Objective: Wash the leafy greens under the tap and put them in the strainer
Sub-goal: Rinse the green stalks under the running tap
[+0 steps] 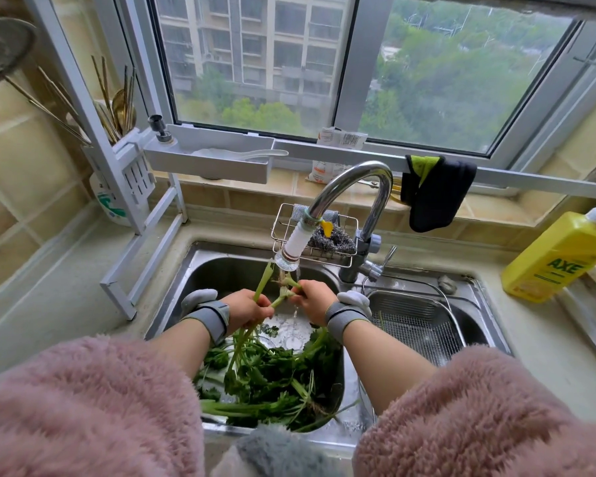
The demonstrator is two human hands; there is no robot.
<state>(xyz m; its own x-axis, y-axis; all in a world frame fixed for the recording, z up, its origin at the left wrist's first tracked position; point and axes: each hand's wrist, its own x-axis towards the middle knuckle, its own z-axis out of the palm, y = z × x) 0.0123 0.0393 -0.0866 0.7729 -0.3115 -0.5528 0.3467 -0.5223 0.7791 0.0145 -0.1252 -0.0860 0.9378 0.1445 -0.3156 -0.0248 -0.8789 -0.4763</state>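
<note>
- While water runs from the tap [288, 247], both hands work one sprig at its root end, directly under the white nozzle.
- Left hand [246, 309]: fingers curled round pale green stalks, which stick up toward the nozzle and trail down into the bowl.
- Right hand [313, 302]: fingers closed on the same sprig's stem base, just beside the left hand; thin stream falls between the two.
- Leafy greens [272, 376]: most lie heaped in a round metal bowl [338, 383] in the left basin of the sink [200, 266], under the forearms. Dark, frilled leaves; long slim stalks; stringy roots on some.
- Strainer [417, 321]: fine wire mesh, rectangular, thin metal rim, hung in the right basin. It appears to hold almost nothing; perhaps one thin stem at its left edge, cannot tell for sure.
- Judgement: early stage. Rinsing is under way sprig by sprig; nearly the whole bunch is left to wash and transfer.
- Materials: sink is brushed steel, wet and reflective; tap a polished chrome arc.
- Surface [544, 325] beside the sink carries a yellow plastic detergent bottle [558, 258].
</note>
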